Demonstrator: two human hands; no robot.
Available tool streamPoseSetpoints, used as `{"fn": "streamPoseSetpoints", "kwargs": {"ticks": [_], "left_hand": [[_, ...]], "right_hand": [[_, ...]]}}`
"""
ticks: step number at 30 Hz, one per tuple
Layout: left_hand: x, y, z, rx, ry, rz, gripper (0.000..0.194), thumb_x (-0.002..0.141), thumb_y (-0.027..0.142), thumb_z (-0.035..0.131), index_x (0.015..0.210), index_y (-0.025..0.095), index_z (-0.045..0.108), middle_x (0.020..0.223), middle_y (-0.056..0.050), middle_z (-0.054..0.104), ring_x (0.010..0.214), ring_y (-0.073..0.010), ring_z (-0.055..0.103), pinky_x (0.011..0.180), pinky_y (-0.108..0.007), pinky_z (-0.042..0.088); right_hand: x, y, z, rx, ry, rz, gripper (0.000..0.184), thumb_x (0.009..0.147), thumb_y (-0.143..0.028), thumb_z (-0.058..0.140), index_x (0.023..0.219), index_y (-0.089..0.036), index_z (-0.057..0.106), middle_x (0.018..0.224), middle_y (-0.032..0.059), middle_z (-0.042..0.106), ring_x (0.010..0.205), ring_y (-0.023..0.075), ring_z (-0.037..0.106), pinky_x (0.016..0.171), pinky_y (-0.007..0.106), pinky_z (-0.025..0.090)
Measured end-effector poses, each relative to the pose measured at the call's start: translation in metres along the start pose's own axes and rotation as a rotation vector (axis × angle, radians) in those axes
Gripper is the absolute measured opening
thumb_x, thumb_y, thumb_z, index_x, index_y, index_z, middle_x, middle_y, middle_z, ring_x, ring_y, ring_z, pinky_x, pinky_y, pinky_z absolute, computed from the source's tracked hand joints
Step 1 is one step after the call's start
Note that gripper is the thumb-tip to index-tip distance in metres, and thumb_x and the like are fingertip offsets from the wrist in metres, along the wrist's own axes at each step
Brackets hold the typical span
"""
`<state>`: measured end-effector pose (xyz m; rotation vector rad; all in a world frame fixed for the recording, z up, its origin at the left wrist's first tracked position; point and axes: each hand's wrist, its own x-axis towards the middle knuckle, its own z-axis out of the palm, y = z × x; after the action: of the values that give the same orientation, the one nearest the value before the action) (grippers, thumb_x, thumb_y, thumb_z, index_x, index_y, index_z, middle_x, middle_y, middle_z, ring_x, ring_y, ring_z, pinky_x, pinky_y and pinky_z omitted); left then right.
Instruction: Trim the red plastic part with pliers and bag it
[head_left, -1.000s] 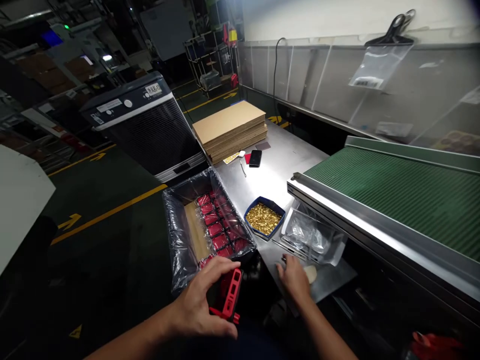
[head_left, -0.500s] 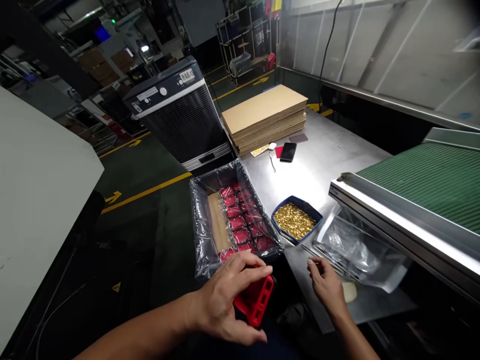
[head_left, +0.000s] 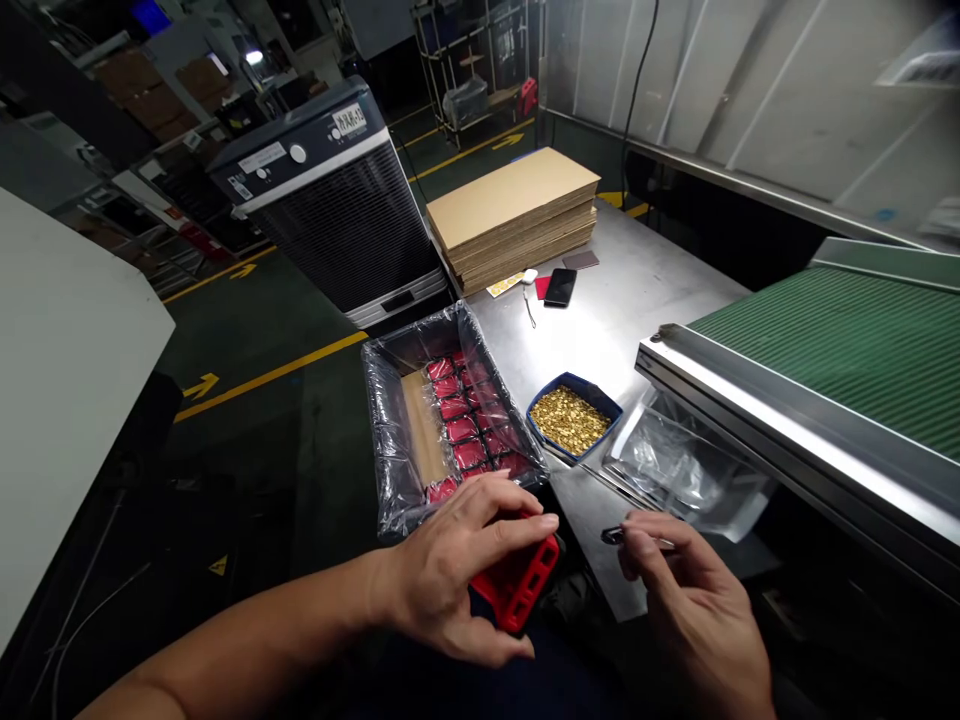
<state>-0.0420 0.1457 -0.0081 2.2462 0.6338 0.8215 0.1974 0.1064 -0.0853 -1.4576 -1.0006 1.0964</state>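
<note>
My left hand (head_left: 457, 570) is closed around a red plastic housing (head_left: 525, 590), whose near edge shows rectangular openings; the palm hides much of it. To its right, my right hand (head_left: 694, 595) pinches a slim metal tool with a dark, loop-like tip (head_left: 613, 536); the fingers cover most of the tool. Beyond the hands, a blue tray (head_left: 531, 432) holds many small brass-coloured parts (head_left: 571, 420). A black crate lined with clear plastic (head_left: 381, 440) stands past my left hand, with rows of red pieces (head_left: 463, 430) inside.
A green ribbed conveyor (head_left: 847, 350) with a metal rail runs along the right. Beside it lies a clear plastic bag (head_left: 675, 460). Stacked cardboard sheets (head_left: 517, 215) and a black phone (head_left: 560, 288) rest on the metal table (head_left: 637, 270). An air cooler (head_left: 337, 220) stands behind the crate.
My right hand has come up closer from the table, and the dark-tipped tool now shows in its fingers. My left hand still holds the red housing. The view has shifted slightly.
</note>
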Motion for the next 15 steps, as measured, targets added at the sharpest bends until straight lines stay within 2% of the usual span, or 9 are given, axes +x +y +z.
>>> {"fn": "streamPoseSetpoints", "kwargs": {"ticks": [2,4,7,9,12,15], "left_hand": [[0.002,0.002,0.001,0.003,-0.012,0.012,0.071,0.095,0.054,0.065,0.145,0.008,0.046,0.126,-0.02,0.049,0.118,-0.0325,0.049,0.109,-0.051,0.037],[0.004,0.003,0.002,0.001,-0.022,0.026,0.071,0.095,0.053,0.064,0.145,0.007,0.045,0.125,-0.021,0.049,0.118,-0.0325,0.049,0.11,-0.051,0.036],[0.006,0.006,0.003,-0.002,-0.018,0.044,0.07,0.094,0.051,0.064,0.145,0.006,0.045,0.126,-0.021,0.049,0.119,-0.0326,0.049,0.11,-0.051,0.037],[0.007,0.008,0.002,0.002,-0.012,0.051,0.07,0.093,0.049,0.065,0.144,0.006,0.046,0.126,-0.021,0.048,0.12,-0.0329,0.048,0.109,-0.05,0.037],[0.01,0.011,0.001,0.015,-0.02,0.055,0.068,0.091,0.045,0.064,0.143,0.004,0.048,0.125,-0.02,0.049,0.119,-0.0326,0.048,0.11,-0.051,0.035],[0.011,0.014,0.0,0.031,-0.046,0.059,0.067,0.09,0.04,0.064,0.143,0.003,0.047,0.124,-0.02,0.05,0.12,-0.0325,0.048,0.111,-0.052,0.033]], "right_hand": [[-0.006,-0.015,-0.002,0.031,0.001,0.003,0.041,0.082,-0.043,0.073,0.116,-0.022,0.064,0.094,0.006,0.066,0.073,0.0095,0.064,0.064,0.012,0.053],[-0.013,-0.029,-0.003,0.068,-0.04,0.055,0.053,0.079,-0.041,0.076,0.126,-0.022,0.059,0.096,0.0069,0.068,0.071,0.0111,0.067,0.062,0.013,0.055],[-0.021,-0.044,-0.003,0.101,-0.094,0.083,0.041,0.077,-0.039,0.079,0.108,-0.016,0.065,0.098,0.0106,0.071,0.081,0.017,0.071,0.068,0.014,0.057],[-0.026,-0.05,-0.002,0.113,-0.108,0.057,0.033,0.079,-0.036,0.077,0.103,-0.018,0.064,0.099,0.0093,0.072,0.086,0.018,0.072,0.072,0.014,0.058],[-0.034,-0.055,-0.001,0.046,-0.101,-0.08,0.023,0.086,-0.031,0.071,0.105,-0.023,0.063,0.101,0.0033,0.072,0.087,0.015,0.071,0.076,0.012,0.057],[-0.041,-0.058,-0.001,-0.115,-0.09,-0.219,0.023,0.088,-0.028,0.069,0.11,-0.027,0.063,0.105,-0.0006,0.071,0.092,0.0114,0.071,0.082,0.009,0.055]]}}
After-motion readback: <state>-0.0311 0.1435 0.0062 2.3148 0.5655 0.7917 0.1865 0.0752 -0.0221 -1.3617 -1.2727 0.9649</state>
